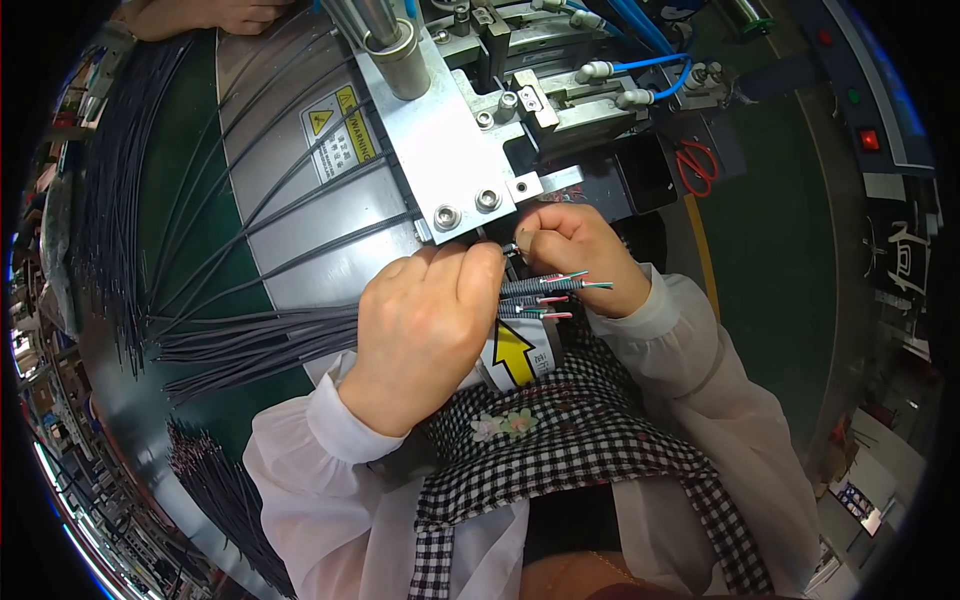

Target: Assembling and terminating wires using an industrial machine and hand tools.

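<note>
Head view: in the middle of the frame the left hand (425, 335) was closed in a tight grip around a bundle of dark cables (250, 335), whose stripped ends (560, 295) stuck out to the right of the fist, showing red, green and white cores. The right hand (575, 250), just right of centre and touching the left, pinched one cable end between thumb and forefinger, right under the metal bracket (450, 150) of the crimping machine (560, 90). The rest of the bundle fanned away to the left across the grey machine cover (270, 130) and the green worktop (175, 200). More loose cables (110, 180) lay along the left edge, and another pile (215, 480) sat at lower left.

The cables looked light and springy, thin enough to slip or splay out of a slack fist, and the bared cores seemed easy to bend. The jacket just behind the stripped end looked the safest place to hold.

Red-handled scissors (697, 165) lay at upper right. Another person's hand (215, 15) showed at the top left.
</note>
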### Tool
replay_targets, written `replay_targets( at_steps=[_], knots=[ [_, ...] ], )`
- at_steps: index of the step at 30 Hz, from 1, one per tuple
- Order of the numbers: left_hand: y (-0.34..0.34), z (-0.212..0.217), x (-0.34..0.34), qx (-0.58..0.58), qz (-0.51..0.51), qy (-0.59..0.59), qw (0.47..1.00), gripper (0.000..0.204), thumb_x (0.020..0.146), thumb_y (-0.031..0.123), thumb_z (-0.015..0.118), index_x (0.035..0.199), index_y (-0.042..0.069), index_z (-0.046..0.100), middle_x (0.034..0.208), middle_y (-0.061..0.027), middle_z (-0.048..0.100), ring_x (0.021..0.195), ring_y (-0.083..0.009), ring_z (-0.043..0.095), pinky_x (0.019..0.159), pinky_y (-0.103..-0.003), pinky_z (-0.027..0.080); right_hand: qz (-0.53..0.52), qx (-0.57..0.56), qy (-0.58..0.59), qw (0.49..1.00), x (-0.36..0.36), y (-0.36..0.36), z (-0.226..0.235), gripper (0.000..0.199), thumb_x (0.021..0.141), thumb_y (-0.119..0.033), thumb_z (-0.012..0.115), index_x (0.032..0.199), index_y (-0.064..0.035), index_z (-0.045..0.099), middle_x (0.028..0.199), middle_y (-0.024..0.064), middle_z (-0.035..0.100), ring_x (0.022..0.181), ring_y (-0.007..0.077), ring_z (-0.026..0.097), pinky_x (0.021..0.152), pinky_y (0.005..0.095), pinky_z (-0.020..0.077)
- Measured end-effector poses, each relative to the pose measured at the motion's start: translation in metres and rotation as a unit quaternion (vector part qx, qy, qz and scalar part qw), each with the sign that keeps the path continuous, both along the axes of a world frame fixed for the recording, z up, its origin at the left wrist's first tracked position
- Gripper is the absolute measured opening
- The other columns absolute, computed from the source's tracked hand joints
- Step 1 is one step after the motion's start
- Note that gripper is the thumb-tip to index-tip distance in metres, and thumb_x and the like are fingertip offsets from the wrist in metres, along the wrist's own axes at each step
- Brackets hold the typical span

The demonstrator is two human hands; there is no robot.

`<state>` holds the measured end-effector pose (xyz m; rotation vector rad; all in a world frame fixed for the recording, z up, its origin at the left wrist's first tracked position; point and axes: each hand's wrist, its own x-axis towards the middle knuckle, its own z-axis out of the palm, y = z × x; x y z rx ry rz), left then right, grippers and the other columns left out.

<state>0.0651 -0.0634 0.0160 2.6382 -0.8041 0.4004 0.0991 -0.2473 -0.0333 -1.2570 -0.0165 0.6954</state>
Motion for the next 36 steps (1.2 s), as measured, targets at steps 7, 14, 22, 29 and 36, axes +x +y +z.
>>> replay_targets(
  at_steps=[7,14,22,29,36],
  knots=[
    [0.006,0.0,-0.002,-0.009,-0.007,0.013,1.0,0.014,0.075,0.006,0.062,0.088,0.008,0.058,0.069,-0.0023,0.048,0.06,-0.017,0.053,0.053,-0.03,0.043,-0.008,-0.024,-0.061,0.998,-0.002,0.0,-0.002,0.012,0.087,-0.003,0.049,0.079,-0.001,0.058,0.069,-0.0041,0.051,0.06,0.0029,0.041,0.054,0.0198,0.0339],
    [0.045,-0.009,-0.021,-0.002,-0.02,0.025,0.999,0.048,0.061,-0.001,0.068,0.108,0.009,0.067,0.079,-0.0061,0.057,0.067,-0.0229,0.057,0.059,-0.033,0.045,0.002,-0.05,-0.058,0.997,-0.002,-0.002,-0.007,0.01,0.087,-0.004,0.053,0.082,-0.0007,0.061,0.07,-0.0045,0.053,0.061,0.0026,0.042,0.056,0.0193,0.0353],
    [0.037,-0.004,-0.01,-0.026,0.007,-0.104,0.994,0.042,0.069,0.005,0.067,0.111,0.008,0.068,0.083,-0.0036,0.056,0.065,-0.0175,0.055,0.056,-0.029,0.042,-0.07,-0.15,-0.213,0.963,-0.016,-0.006,0.015,0.005,0.084,0.0,0.063,0.088,-0.0005,0.065,0.082,-0.0017,0.06,0.067,0.0027,0.049,0.059,0.0191,0.0391],
    [0.02,0.008,-0.013,-0.023,0.0,0.07,0.997,0.035,0.071,0.003,0.071,0.106,0.006,0.066,0.074,-0.0055,0.058,0.062,-0.0221,0.057,0.053,-0.032,0.041,-0.04,-0.074,-0.495,0.865,-0.017,0.0,0.019,0.009,0.086,-0.002,0.064,0.096,-0.0001,0.065,0.089,0.0022,0.064,0.074,0.0046,0.055,0.065,0.0199,0.044],
    [0.017,0.006,-0.021,-0.142,0.003,0.062,0.988,0.025,0.074,-0.004,0.073,0.096,0.001,0.062,0.077,-0.0098,0.063,0.059,-0.0203,0.058,0.053,-0.029,0.043,-0.015,-0.017,-0.17,0.985,-0.021,-0.002,0.027,0.012,0.087,-0.001,0.062,0.099,0.0009,0.064,0.09,0.0022,0.063,0.078,0.005,0.057,0.069,0.0191,0.0466]
  ],
)
